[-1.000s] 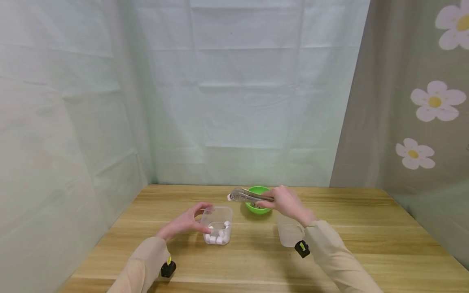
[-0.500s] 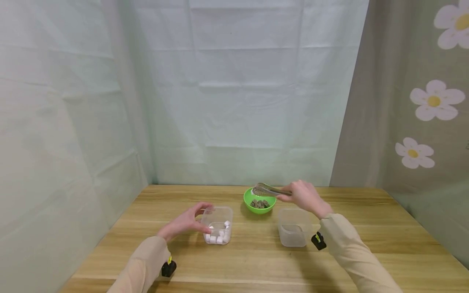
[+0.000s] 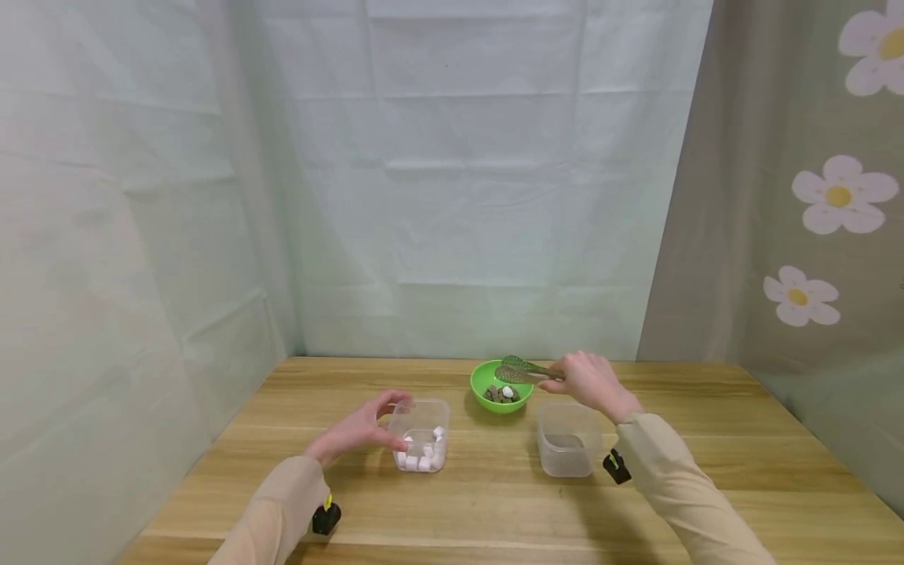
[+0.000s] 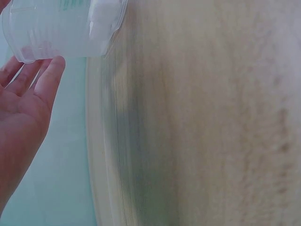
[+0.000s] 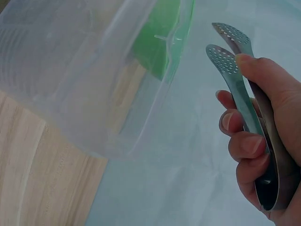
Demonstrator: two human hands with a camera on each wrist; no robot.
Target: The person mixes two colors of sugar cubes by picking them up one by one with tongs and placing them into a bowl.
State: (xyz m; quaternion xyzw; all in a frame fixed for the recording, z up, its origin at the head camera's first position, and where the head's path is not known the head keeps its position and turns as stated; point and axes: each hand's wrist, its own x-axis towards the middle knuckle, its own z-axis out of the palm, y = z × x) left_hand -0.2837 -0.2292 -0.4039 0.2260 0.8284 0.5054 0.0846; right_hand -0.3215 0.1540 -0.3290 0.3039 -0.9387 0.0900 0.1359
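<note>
My right hand [image 3: 588,383] grips metal tongs [image 5: 249,101] with perforated tips. The tips are spread with nothing between them, over the green bowl [image 3: 500,407]. Inside this bowl lie brown chunks [image 3: 491,393] with one white piece [image 3: 508,391] on top. On the left, my left hand [image 3: 359,428] holds a clear plastic container [image 3: 418,413] by its side, thumb at the near side and fingers behind. Several white cubes [image 3: 411,463] lie on the container's bottom. In the left wrist view the fingertips [image 4: 57,63] touch its wall.
A second clear plastic container [image 3: 569,463] stands to the right, in front of the bowl and beside the right forearm. All stand on a wood-grain table [image 3: 487,510]. Pale cloth [image 3: 487,196] hangs behind and at the left; a flowered curtain [image 3: 749,235] hangs at the right.
The tongs have moved right from beside the bowl to over it, then spread. The white piece they held now lies on the brown chunks. The left hand stays put.
</note>
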